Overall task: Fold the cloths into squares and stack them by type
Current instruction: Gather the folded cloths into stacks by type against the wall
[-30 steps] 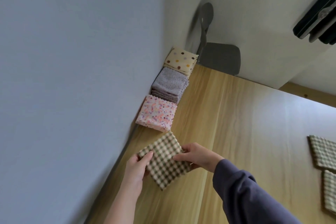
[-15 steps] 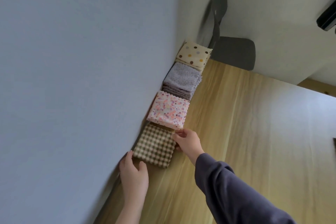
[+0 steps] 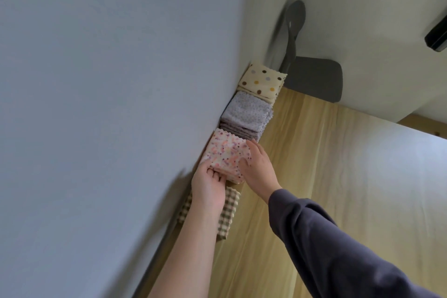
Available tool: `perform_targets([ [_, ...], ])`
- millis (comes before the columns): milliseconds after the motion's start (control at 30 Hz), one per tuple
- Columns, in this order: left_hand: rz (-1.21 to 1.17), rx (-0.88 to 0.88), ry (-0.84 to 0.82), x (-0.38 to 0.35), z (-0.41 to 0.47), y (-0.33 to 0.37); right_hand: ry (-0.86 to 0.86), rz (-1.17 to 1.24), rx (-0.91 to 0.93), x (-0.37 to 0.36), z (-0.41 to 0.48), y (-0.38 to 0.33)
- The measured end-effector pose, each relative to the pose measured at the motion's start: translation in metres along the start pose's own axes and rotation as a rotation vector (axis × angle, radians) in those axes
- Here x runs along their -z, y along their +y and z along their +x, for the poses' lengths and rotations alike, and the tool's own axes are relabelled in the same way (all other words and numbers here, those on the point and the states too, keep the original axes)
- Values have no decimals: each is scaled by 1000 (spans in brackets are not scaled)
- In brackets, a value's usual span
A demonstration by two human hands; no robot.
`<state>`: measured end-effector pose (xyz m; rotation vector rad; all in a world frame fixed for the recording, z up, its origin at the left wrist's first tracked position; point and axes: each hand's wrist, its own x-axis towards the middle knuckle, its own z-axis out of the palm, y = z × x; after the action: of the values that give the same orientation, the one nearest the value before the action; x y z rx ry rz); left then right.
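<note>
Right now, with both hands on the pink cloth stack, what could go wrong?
The left hand grips only the near edge of the pink stack; lifting there may unfold its layers. The left forearm passes over the checked cloth and may drag it askew. The purple stack sits close behind; a push may shift it.

The table (image 3: 338, 176) is pale wood-grain board, smooth, with a soft sheen where the light falls. The wall (image 3: 108, 80) is matt grey-blue paint. Against the wall, the pink cloths (image 3: 225, 150), lilac cloths (image 3: 246, 111) and dotted cloths (image 3: 262, 80) are thin woven fabric, matt, with zigzag-cut edges. The checked cloth (image 3: 229, 210) is matt woven fabric too. The chair (image 3: 314, 80) looks like smooth, matt dark-grey plastic. The sleeve (image 3: 326, 249) is soft, matt dark cloth, creased.
</note>
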<state>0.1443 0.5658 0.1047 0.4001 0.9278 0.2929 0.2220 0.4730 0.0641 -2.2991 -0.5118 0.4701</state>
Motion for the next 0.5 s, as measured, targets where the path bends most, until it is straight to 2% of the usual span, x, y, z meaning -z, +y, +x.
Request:
perform_targets([
  [167, 24, -5, 90, 2, 8, -1, -29, -138, 81, -1, 9, -1],
  [500, 21, -19, -27, -2, 19, 1, -172, -458, 275, -18, 12, -2],
])
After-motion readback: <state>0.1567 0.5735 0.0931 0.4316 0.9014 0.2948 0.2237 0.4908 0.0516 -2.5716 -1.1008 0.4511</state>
